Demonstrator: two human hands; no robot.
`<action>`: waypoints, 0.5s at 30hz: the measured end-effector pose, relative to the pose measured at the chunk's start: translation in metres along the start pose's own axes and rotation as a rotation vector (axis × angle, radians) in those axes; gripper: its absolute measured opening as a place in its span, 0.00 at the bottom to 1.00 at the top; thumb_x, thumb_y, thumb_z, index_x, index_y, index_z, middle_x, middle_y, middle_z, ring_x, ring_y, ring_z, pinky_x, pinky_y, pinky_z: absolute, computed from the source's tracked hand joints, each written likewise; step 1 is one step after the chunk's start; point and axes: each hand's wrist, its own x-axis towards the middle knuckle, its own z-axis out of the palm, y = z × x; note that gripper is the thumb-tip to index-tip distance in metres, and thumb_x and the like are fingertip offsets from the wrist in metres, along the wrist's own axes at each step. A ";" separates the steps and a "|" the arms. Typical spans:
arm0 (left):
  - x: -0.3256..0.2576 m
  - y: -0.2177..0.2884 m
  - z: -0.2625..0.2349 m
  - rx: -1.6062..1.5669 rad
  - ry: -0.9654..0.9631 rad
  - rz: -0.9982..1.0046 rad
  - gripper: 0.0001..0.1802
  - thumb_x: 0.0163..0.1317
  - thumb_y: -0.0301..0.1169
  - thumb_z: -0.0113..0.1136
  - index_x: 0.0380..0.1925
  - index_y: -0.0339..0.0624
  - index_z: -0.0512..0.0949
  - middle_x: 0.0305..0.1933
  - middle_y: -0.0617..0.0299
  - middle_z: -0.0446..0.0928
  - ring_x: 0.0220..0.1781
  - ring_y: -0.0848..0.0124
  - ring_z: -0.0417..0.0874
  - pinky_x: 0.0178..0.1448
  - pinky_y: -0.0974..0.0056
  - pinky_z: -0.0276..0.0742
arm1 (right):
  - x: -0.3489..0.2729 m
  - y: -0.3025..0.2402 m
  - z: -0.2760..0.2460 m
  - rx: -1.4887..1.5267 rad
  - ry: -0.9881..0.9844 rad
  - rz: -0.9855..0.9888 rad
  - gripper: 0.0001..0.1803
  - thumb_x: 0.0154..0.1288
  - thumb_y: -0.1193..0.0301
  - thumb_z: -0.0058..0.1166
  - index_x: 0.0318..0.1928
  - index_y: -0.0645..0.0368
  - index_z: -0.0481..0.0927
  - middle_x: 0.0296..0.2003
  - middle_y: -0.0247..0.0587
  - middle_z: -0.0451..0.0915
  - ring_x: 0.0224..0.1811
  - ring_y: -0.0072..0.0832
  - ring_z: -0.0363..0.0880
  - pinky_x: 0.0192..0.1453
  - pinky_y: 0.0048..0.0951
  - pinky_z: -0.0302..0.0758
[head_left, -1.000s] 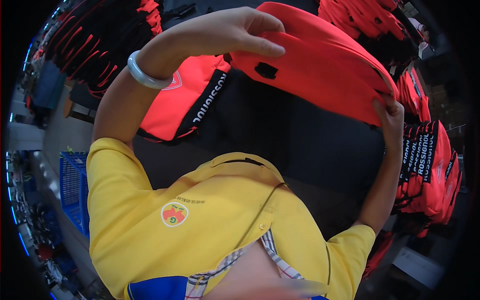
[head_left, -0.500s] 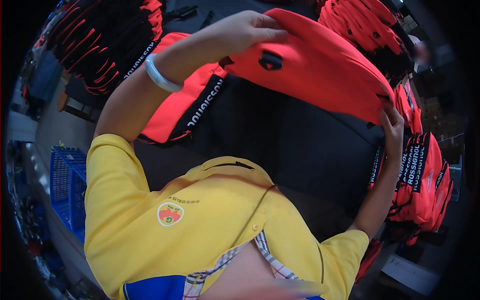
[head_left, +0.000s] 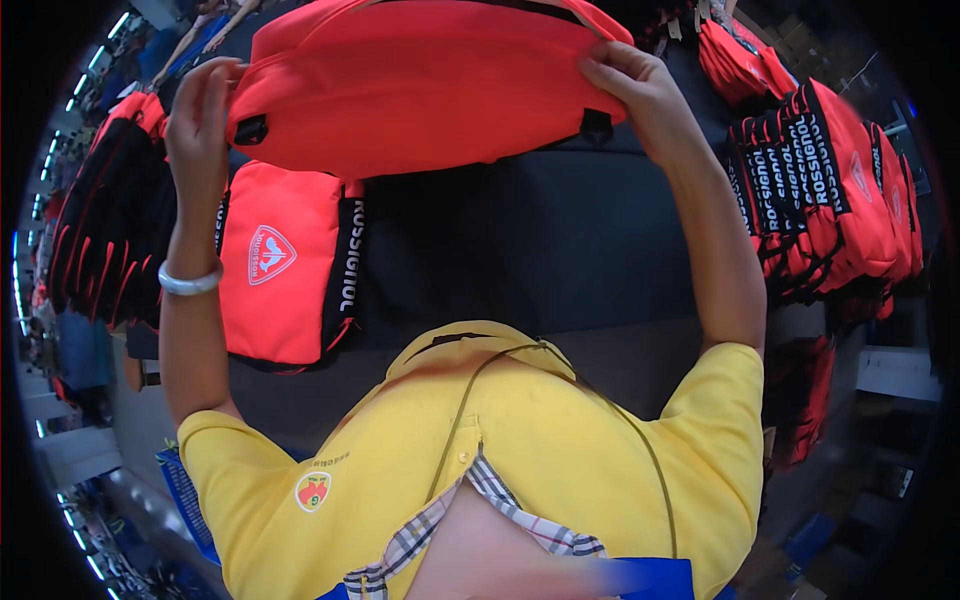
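A bright red fabric bag (head_left: 430, 100) is stretched between my two hands, above the far side of the dark table. Black tabs show at its two lower corners, and its upper edge runs out of the picture. My left hand (head_left: 203, 115) is closed on the bag's left edge, with some fingertips hidden behind the fabric. At the upper right, my right hand (head_left: 632, 88) pinches the bag between thumb and fingers. Below and left of it, beside my left forearm, a red bag panel (head_left: 290, 300) with a pale emblem and a black lettered side band lies on the table.
The black table surface (head_left: 530, 240) spreads before me. To the left stands a pile of black and red bags (head_left: 110, 220). A stack of red bags with black lettered bands (head_left: 830, 190) rises at the right, with more red pieces (head_left: 745, 65) behind it. A blue crate (head_left: 185, 490) sits low at left.
The red bag has swung leftward and levelled out, its two lower tabs now facing me. My left hand moved left and down to its left edge; my right hand moved up and left.
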 end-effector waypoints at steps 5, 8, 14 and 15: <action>-0.030 0.021 0.021 0.275 0.013 0.538 0.20 0.66 0.19 0.47 0.58 0.38 0.72 0.58 0.51 0.76 0.65 0.59 0.75 0.69 0.59 0.66 | 0.013 0.005 -0.006 0.066 -0.021 0.155 0.13 0.66 0.70 0.59 0.48 0.62 0.81 0.41 0.33 0.83 0.42 0.16 0.81 0.49 0.19 0.77; -0.030 0.015 0.024 0.402 0.023 0.563 0.30 0.59 0.16 0.59 0.63 0.40 0.67 0.62 0.51 0.73 0.66 0.55 0.73 0.67 0.57 0.70 | 0.023 0.016 -0.017 0.092 -0.015 0.161 0.13 0.66 0.70 0.59 0.49 0.62 0.80 0.42 0.34 0.83 0.43 0.16 0.81 0.51 0.20 0.77; -0.022 0.008 0.018 0.307 0.101 0.511 0.27 0.57 0.26 0.68 0.57 0.44 0.73 0.57 0.54 0.78 0.59 0.58 0.79 0.60 0.60 0.77 | 0.026 0.006 -0.010 -0.043 -0.027 0.144 0.15 0.64 0.66 0.60 0.46 0.64 0.81 0.37 0.33 0.82 0.38 0.16 0.79 0.44 0.18 0.74; -0.024 0.014 0.021 0.328 0.100 0.505 0.27 0.57 0.25 0.67 0.58 0.43 0.72 0.57 0.55 0.78 0.58 0.61 0.80 0.59 0.61 0.76 | 0.025 0.006 -0.014 -0.039 -0.027 0.147 0.15 0.64 0.66 0.60 0.45 0.65 0.80 0.37 0.33 0.82 0.38 0.16 0.79 0.44 0.18 0.74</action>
